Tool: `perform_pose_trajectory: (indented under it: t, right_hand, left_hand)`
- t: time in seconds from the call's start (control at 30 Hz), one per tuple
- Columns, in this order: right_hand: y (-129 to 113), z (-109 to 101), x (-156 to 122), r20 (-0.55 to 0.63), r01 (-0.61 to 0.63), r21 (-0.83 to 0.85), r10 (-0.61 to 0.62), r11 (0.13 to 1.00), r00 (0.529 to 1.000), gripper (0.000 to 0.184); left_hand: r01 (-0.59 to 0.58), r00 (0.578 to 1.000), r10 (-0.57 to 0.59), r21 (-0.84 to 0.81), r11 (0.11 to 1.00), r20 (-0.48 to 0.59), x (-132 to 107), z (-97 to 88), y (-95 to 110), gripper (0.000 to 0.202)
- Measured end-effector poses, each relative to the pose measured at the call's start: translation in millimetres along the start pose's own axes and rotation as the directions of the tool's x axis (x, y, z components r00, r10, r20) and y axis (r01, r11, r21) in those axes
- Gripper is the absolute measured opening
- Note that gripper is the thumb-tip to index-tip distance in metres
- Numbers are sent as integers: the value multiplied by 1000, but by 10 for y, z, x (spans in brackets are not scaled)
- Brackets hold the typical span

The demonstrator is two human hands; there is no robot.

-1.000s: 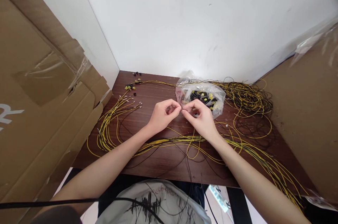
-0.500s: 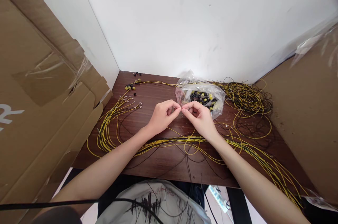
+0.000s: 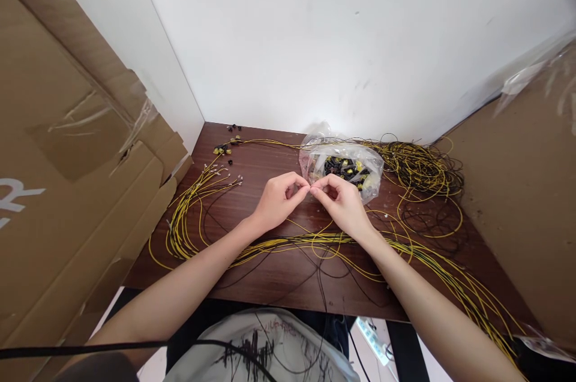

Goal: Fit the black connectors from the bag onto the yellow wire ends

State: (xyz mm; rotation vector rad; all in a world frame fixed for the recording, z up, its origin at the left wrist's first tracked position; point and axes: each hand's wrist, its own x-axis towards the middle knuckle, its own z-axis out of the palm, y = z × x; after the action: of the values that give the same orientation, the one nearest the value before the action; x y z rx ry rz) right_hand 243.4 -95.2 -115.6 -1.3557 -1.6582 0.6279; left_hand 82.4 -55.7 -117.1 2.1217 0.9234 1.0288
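My left hand (image 3: 279,201) and my right hand (image 3: 344,203) meet over the middle of the table, thumb and forefinger pinched on each. Their fingertips touch or nearly touch. Whatever lies between them is too small and covered to make out. Just behind my right hand is a clear plastic bag (image 3: 373,160) holding many small black and yellow parts (image 3: 344,167). Under my wrists runs a long bundle of yellow and black wires (image 3: 274,243). At the left the bundle curls back, its ends (image 3: 211,173) tipped with small pale pieces.
A tangled heap of yellow and black wire (image 3: 420,169) lies at the back right. Several black and yellow pieces (image 3: 221,149) sit at the back left of the brown table (image 3: 256,157). Cardboard (image 3: 90,148) walls both sides; a white wall (image 3: 315,40) stands behind.
Almost nothing differs. Both hands keep their pinch in the same place, with only a very slight shift of the fingertips and of the view.
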Motion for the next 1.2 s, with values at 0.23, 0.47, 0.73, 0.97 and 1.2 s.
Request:
perform_pose_trajectory:
  t: [0.23, 0.47, 0.73, 0.97, 1.2]
  right_hand:
    - [43, -99, 60, -20, -3, -21, 2, 1000, 1000, 14]
    - [352, -521, 225, -286, -173, 353, 282, 920, 916, 28]
    - [402, -576, 204, -175, -282, 377, 366, 883, 914, 34]
    - [361, -525, 160, -97, -273, -25, 270, 962, 958, 26]
    - [399, -516, 162, -38, -160, -248, 156, 955, 987, 16]
  left_hand:
    - [70, 997, -72, -101, 992, -19, 6, 2, -3, 14]
    - [206, 971, -235, -350, 914, -44, 50, 1, -91, 19]
    - [303, 940, -342, -437, 847, -11, 62, 0, -121, 18]
    - [327, 930, -367, -452, 830, -1, 71, -12, -117, 19]
    - [342, 925, -380, -443, 829, 4, 73, -15, -114, 20]
